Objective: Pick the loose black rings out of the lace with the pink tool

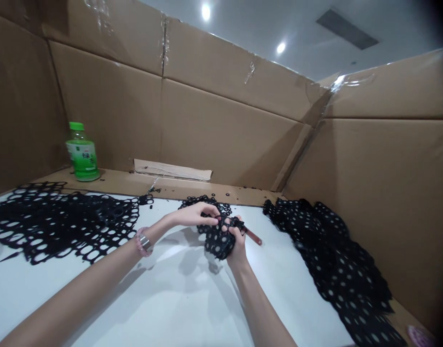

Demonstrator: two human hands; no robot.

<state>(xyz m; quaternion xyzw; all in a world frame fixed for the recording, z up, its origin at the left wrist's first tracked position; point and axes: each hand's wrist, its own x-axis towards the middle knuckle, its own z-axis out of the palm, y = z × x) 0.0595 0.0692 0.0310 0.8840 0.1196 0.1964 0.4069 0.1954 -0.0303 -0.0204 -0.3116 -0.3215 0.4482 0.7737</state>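
A piece of black perforated material (218, 242) hangs bunched between my two hands above the white surface. My right hand (238, 243) is closed around its right side, and a reddish-brown stick-like tool (254, 236) pokes out to the right of that hand. At the upper left edge of the piece, my left hand (200, 214) has thumb and index finger curled close together; whether they pinch anything is too small to tell. Behind my left hand lies a small heap of black rings and netting (196, 200).
Black open netting (62, 217) spreads over the left side. A stack of black perforated sheets (333, 260) lies along the right. A green bottle (83, 156) stands at the back left. Cardboard walls (221, 130) enclose the white tabletop (152, 294); small black bits lie along the back edge.
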